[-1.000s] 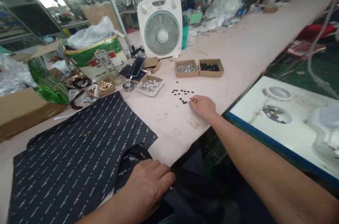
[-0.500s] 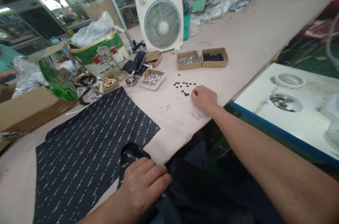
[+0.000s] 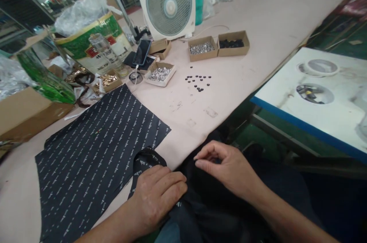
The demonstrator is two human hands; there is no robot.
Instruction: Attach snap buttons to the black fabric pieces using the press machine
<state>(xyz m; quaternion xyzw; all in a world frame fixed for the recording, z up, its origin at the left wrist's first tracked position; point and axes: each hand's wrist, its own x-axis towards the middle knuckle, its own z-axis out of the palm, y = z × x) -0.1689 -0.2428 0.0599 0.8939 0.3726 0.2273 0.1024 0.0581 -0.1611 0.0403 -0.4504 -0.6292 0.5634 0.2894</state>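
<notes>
My left hand (image 3: 160,193) is closed on black fabric (image 3: 146,157) with white printed lettering, part of it folded up at the table's front edge. To its right, my right hand (image 3: 226,164) hovers over the dark cloth at my lap, thumb and fingertips in a pinch. What sits between those fingertips is too small to make out. Beyond the hands, several small black round pieces (image 3: 199,89) lie scattered on the table. A cluster of tiny shiny bits (image 3: 177,106) lies closer. At left, a large printed black fabric panel (image 3: 97,159) spreads flat.
Cardboard trays of silvery pieces (image 3: 159,74) and black pieces (image 3: 232,43) stand further back. Behind them are a box fan (image 3: 169,5), a phone (image 3: 142,52) and a glass jar (image 3: 104,49). A white, blue-edged machine table (image 3: 275,78) stands at right.
My right hand has come back from the black pieces on the table to beside my left hand, still pinched. My left hand keeps its hold on the fabric. The view has tilted down.
</notes>
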